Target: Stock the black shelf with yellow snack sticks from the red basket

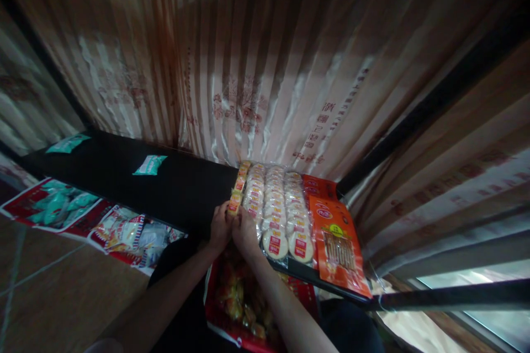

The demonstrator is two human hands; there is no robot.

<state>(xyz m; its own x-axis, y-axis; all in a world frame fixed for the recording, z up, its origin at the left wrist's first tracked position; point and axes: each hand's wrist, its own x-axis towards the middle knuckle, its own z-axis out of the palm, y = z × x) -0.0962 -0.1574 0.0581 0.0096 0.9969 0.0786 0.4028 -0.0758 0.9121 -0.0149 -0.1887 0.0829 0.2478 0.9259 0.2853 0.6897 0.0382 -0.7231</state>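
Both hands meet at the near end of a short row of small yellow snack packets on the black shelf. My left hand (221,226) and my right hand (245,231) pinch one yellow snack packet (235,202) between them. Another yellow packet (242,175) stands right behind it. Beside my right hand run several rows of round, pale wrapped cakes (275,207) with red and yellow labels. The fingertips are partly hidden behind the hands.
Orange snack bags (339,242) lie right of the cakes. Two teal packets (149,165) rest on the black shelf (186,176). Below stand an open red bag (244,309) of wrapped snacks and boxes of packets (124,231). A pleated curtain (248,66) hangs behind.
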